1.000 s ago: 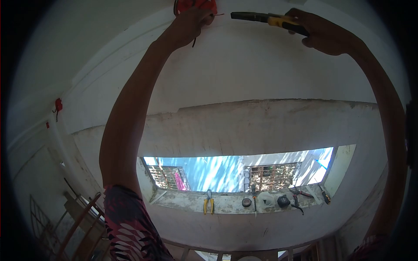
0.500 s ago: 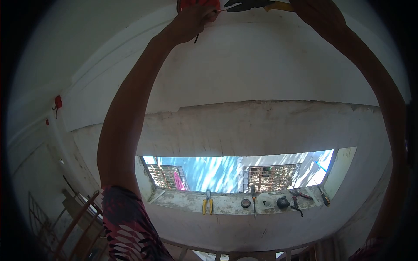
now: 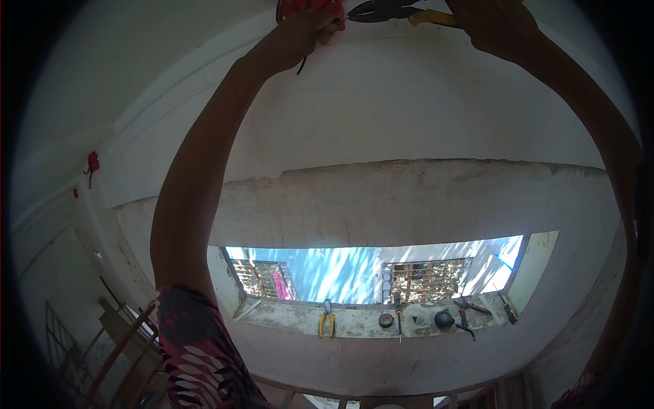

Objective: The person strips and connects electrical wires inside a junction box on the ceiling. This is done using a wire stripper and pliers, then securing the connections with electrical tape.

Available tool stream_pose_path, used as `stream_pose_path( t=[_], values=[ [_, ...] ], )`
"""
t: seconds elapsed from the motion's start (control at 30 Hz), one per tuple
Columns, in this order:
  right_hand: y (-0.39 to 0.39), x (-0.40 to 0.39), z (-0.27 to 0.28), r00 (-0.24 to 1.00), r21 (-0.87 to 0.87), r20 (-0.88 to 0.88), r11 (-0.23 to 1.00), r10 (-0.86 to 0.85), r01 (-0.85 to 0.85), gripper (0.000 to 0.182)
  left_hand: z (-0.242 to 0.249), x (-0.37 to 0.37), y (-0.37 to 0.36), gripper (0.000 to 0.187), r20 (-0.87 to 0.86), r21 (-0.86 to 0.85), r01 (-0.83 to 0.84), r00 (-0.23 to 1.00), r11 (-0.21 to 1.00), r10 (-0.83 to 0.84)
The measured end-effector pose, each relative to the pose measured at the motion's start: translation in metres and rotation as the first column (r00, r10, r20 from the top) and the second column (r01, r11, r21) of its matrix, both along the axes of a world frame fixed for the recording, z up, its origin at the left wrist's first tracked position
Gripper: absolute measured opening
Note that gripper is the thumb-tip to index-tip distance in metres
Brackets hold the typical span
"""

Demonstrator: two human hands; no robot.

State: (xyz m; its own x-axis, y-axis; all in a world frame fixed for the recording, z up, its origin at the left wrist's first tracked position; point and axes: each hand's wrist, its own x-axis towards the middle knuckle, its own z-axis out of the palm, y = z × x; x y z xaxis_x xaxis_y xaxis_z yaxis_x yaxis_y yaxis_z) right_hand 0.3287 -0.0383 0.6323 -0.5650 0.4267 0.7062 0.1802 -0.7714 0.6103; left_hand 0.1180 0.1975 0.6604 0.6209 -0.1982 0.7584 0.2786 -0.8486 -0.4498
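Overhead, my left hand (image 3: 300,39) is closed with its fingertips pinching a thin wire (image 3: 345,19) in front of a red electrical box (image 3: 291,8) high on the wall. A dark wire end (image 3: 302,66) hangs down below that hand. My right hand (image 3: 496,28) is wrapped around the yellow handles of a pair of pliers (image 3: 385,11), partly cut off by the top edge. Their dark jaws point left, with the tips at the wire beside my left fingertips. Whether the jaws grip the wire is too small to tell.
On the window sill (image 3: 361,327) below lie yellow-handled pliers (image 3: 327,319), a tape roll (image 3: 386,320), a screwdriver (image 3: 399,320), a black roll (image 3: 444,318), red-handled pliers (image 3: 463,317) and another tool (image 3: 509,311). Another red box (image 3: 92,162) hangs at left. Wooden bars (image 3: 122,361) stand lower left.
The pliers have shifted slightly left toward my left fingertips, and less wire shows between them. The dark wire end has swung a little left and down.
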Motion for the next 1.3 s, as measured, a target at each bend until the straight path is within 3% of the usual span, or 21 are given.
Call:
stream_pose_path(
  t=[0.1,0.2,0.23,0.27,0.3,0.33,0.37,0.4,0.5,0.6,0.67,0.73,0.8,0.83,0.9,0.93,0.97,1.03,1.07,1.2,1.3],
  values=[
    [-0.009,-0.021,-0.012,0.887,-0.171,-0.449,0.985,-0.105,0.030,0.018,0.000,0.003,0.005,0.019,0.027,0.172,0.014,0.999,0.985,-0.019],
    [0.007,-0.011,-0.050,0.663,-0.168,-0.731,0.899,0.161,-0.404,0.010,0.005,0.004,0.016,0.015,0.101,0.364,-0.109,0.992,0.925,0.077],
    [0.012,-0.014,-0.058,0.389,-0.083,-0.906,0.834,0.164,-0.545,0.020,0.005,0.005,0.021,0.014,0.115,0.399,-0.146,0.987,0.905,0.109],
    [0.009,-0.016,-0.066,0.386,-0.284,-0.922,0.602,0.043,-0.746,0.024,0.007,0.006,0.024,0.014,0.114,0.402,-0.143,0.988,0.905,0.105],
    [0.014,-0.024,-0.075,-0.311,0.237,-0.944,0.436,-0.106,-0.868,0.029,0.008,0.005,0.026,0.013,0.124,0.430,-0.136,0.988,0.893,0.090],
    [0.017,-0.034,-0.097,-0.647,0.624,-0.733,0.169,-0.211,-0.763,0.023,0.009,0.005,0.030,0.012,0.132,0.455,-0.127,0.988,0.882,0.075],
    [0.046,-0.021,-0.109,-0.527,0.848,-0.416,-0.107,-0.741,-0.519,0.025,0.011,0.004,0.034,0.012,0.132,0.451,-0.123,0.989,0.884,0.070],
    [0.060,-0.037,-0.126,-0.334,0.963,-0.216,-0.144,-0.918,-0.226,0.020,0.012,0.004,0.039,0.013,0.111,0.509,-0.072,0.994,0.858,0.018],
    [0.124,-0.084,-0.166,0.320,0.898,-0.317,-0.174,-0.893,0.403,0.026,0.013,0.007,0.038,0.013,0.089,0.547,-0.053,0.996,0.836,0.005],
    [0.131,-0.119,-0.167,0.351,0.773,-0.543,-0.290,-0.763,0.565,0.032,0.007,0.002,0.027,0.012,0.101,0.458,-0.068,0.995,0.886,0.024],
    [0.098,-0.113,-0.162,-0.157,0.870,-0.409,-0.436,-0.899,0.232,0.038,0.002,0.002,0.015,0.015,0.149,0.335,-0.101,0.987,0.937,0.053],
    [0.094,-0.071,-0.158,-0.446,0.871,-0.470,-0.481,-0.762,-0.098,0.043,0.006,0.006,0.001,0.010,0.099,0.272,-0.005,0.995,0.962,-0.023],
    [0.060,-0.042,-0.149,-0.662,0.741,-0.671,-0.306,-0.334,-0.597,0.042,0.009,0.008,0.004,0.006,0.054,0.211,0.103,0.992,0.972,-0.117],
    [0.041,-0.037,-0.142,-0.600,0.600,-0.800,-0.066,-0.021,-0.798,0.041,0.013,0.007,0.008,0.005,-0.014,0.201,0.050,0.999,0.978,-0.048],
    [0.034,-0.022,-0.136,-0.096,0.345,-0.836,0.382,0.541,-0.857,0.034,0.015,0.006,0.005,0.004,-0.076,0.204,0.006,0.997,0.979,0.010],
    [0.034,-0.006,-0.127,0.366,0.226,-0.653,0.632,0.663,-0.741,0.031,0.013,0.007,0.001,0.003,-0.074,-0.073,0.063,0.995,0.995,-0.068],
    [0.036,0.009,-0.113,0.757,0.208,-0.343,0.831,0.556,-0.516,0.029,0.012,0.008,-0.003,0.003,-0.056,-0.343,0.115,0.988,0.932,-0.142],
    [0.029,0.023,-0.085,0.919,0.304,-0.219,0.918,0.328,-0.256,0.044,0.018,0.009,0.008,0.002,-0.073,-0.086,0.086,0.993,0.993,-0.093],
    [0.024,0.021,-0.073,0.958,0.307,-0.003,0.912,0.287,-0.272,0.036,0.021,0.010,0.014,0.002,-0.073,0.176,0.044,0.997,0.983,-0.032],
    [0.014,0.011,-0.046,0.971,0.273,0.182,0.941,0.152,-0.199,0.029,0.024,0.009,0.013,0.004,-0.115,0.240,-0.074,0.988,0.968,0.104],
    [0.016,0.010,-0.036,0.955,0.318,0.283,0.930,0.091,-0.183,0.028,0.020,0.012,0.010,0.005,-0.021,0.570,0.151,0.985,0.808,-0.169]
  ],
)
